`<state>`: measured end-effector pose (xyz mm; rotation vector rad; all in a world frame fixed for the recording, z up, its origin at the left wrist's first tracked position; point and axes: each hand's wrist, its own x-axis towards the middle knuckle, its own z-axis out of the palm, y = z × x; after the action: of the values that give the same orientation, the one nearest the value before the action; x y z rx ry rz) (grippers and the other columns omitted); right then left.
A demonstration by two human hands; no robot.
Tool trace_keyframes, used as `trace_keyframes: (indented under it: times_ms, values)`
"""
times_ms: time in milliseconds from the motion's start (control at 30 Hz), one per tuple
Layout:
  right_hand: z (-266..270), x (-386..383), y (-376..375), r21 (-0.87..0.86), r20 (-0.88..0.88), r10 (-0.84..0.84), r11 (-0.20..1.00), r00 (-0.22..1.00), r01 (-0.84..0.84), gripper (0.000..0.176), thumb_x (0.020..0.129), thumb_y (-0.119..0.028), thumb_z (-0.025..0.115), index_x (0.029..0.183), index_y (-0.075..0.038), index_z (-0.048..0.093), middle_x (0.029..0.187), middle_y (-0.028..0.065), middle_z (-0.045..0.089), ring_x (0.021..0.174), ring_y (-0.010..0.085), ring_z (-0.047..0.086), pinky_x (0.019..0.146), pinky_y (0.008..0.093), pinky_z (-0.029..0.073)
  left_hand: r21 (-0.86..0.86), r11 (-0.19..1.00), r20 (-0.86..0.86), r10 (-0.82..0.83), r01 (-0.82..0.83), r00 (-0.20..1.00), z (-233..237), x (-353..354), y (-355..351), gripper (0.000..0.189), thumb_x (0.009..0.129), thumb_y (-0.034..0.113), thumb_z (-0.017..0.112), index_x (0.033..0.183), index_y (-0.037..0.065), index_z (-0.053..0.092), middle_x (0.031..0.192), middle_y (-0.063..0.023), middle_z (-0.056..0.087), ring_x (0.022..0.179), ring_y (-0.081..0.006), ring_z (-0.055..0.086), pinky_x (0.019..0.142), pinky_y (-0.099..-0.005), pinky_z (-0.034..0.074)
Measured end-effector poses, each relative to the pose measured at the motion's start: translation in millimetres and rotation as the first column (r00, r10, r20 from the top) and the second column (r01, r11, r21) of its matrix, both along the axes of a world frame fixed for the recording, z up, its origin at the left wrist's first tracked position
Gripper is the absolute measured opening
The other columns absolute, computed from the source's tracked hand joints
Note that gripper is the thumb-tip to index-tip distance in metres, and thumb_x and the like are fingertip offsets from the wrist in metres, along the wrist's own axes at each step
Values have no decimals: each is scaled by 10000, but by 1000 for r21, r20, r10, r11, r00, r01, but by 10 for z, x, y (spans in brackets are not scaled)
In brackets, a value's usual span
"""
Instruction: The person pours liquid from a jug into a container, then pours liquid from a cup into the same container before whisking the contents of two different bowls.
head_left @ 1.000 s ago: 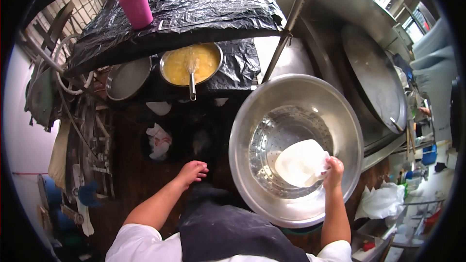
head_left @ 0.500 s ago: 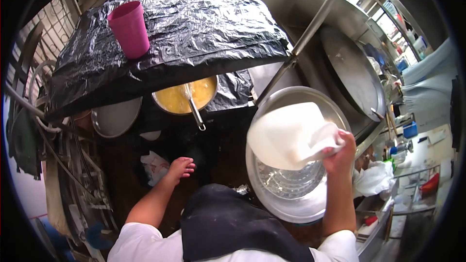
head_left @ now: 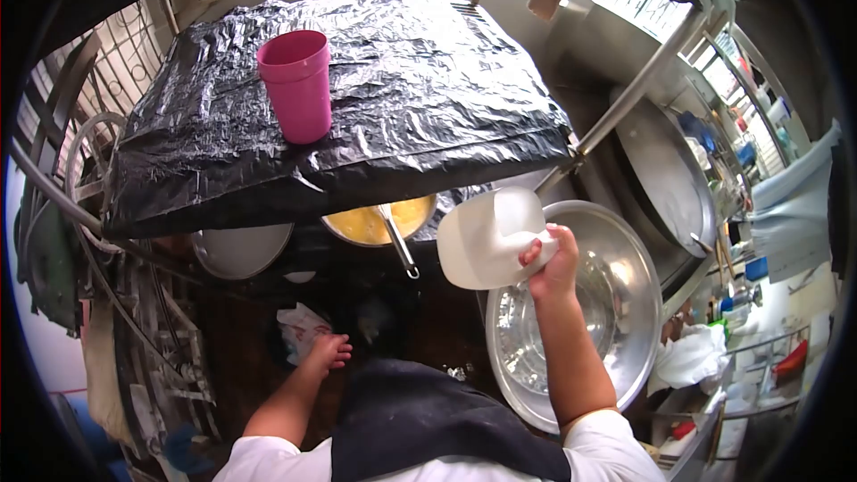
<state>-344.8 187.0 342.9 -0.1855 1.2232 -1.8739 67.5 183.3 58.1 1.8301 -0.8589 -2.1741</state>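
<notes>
My right hand (head_left: 553,261) is closed around the handle of a translucent white plastic jug (head_left: 482,245). The jug is tilted and hangs over the left edge of a large metal bowl (head_left: 644,339). To its left, a metal whisk (head_left: 399,245) leans in a pot of yellow liquid (head_left: 366,225). Low on the left, my left hand (head_left: 333,352) is held in the air with relaxed fingers and nothing in it. A crumpled plastic bag (head_left: 302,330) shows just behind that hand.
A foil-covered shelf (head_left: 428,80) juts out above the pot, with a pink plastic cup (head_left: 299,94) on it. A slanted metal pole (head_left: 638,85) rises at its right corner. A large round metal lid or pan (head_left: 665,161) stands at the right, near cluttered shelves.
My right hand has carried the jug left and up, from over the middle of the metal bowl toward the pot. The camera view has shifted, and my left hand is lower in the picture.
</notes>
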Motion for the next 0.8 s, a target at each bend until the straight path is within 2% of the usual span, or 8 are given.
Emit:
trace_keyframes:
  times_ms: [167, 233, 500, 633, 667, 700, 767, 800]
  values:
    - [-312, -77, -296, 29, 22, -76, 997, 997, 75, 192, 810, -232, 636, 904, -87, 554, 622, 30, 499, 506, 153, 475, 510, 298, 417, 59, 998, 81, -15, 10, 997, -169, 163, 69, 399, 930, 380, 599, 1210, 96, 586, 1007, -39, 687, 792, -145, 648, 641, -330, 512]
    - [-481, -128, -442, 45, -13, -141, 989, 990, 142, 183, 836, -288, 605, 875, -114, 564, 577, 33, 501, 449, 178, 460, 482, 334, 392, 59, 998, 93, -5, 0, 996, -176, 192, 76, 399, 930, 377, 598, 1212, 95, 585, 1019, -42, 687, 799, -148, 648, 646, -333, 512]
    - [-994, -398, -1065, 39, -115, -152, 987, 982, 157, 159, 816, -263, 663, 861, -135, 581, 641, 14, 526, 484, 168, 494, 495, 321, 403, 68, 994, 112, 76, -84, 991, -216, 367, 187, 390, 927, 361, 605, 1211, 94, 584, 1029, -55, 691, 823, -168, 650, 686, -359, 511]
    - [-1129, -523, -1467, 137, -146, -182, 970, 972, 202, 168, 839, -296, 652, 896, -140, 625, 685, 10, 562, 502, 160, 507, 488, 320, 409, 74, 992, 166, 89, -102, 982, -213, 447, 282, 399, 917, 369, 621, 1204, 94, 587, 1030, -56, 692, 829, -176, 648, 694, -367, 507]
    - [-1144, -560, -1532, 129, -158, -160, 975, 974, 181, 285, 874, -323, 646, 901, -40, 631, 768, 71, 614, 626, 198, 598, 585, 346, 485, 76, 992, 173, 87, -101, 981, -208, 467, 295, 402, 913, 372, 626, 1200, 93, 588, 1032, -57, 692, 832, -178, 647, 696, -369, 505]
    - [-1188, -550, -1621, 130, -152, -155, 976, 976, 175, 285, 874, -323, 646, 901, -40, 631, 768, 71, 614, 626, 198, 598, 585, 346, 485, 75, 991, 180, 92, -107, 979, -187, 478, 300, 402, 913, 372, 626, 1200, 93, 588, 1032, -57, 692, 832, -178, 647, 696, -369, 505]
    - [-1286, -515, -1787, -109, -137, -273, 960, 952, 259, 373, 935, -326, 605, 1120, -3, 618, 1017, 110, 667, 880, 231, 661, 778, 380, 528, 95, 987, 203, 110, -131, 973, -155, 490, 312, 412, 911, 377, 628, 1203, 89, 588, 1041, -61, 692, 849, -184, 645, 708, -372, 504]
    - [-1336, -586, -1817, -113, -80, -216, 972, 973, 206, 478, 980, -320, 555, 1342, -11, 505, 1250, 117, 609, 1108, 250, 613, 944, 403, 497, 97, 986, 210, 110, -133, 971, -141, 496, 308, 412, 911, 377, 628, 1203, 89, 588, 1041, -61, 692, 849, -184, 645, 708, -372, 504]
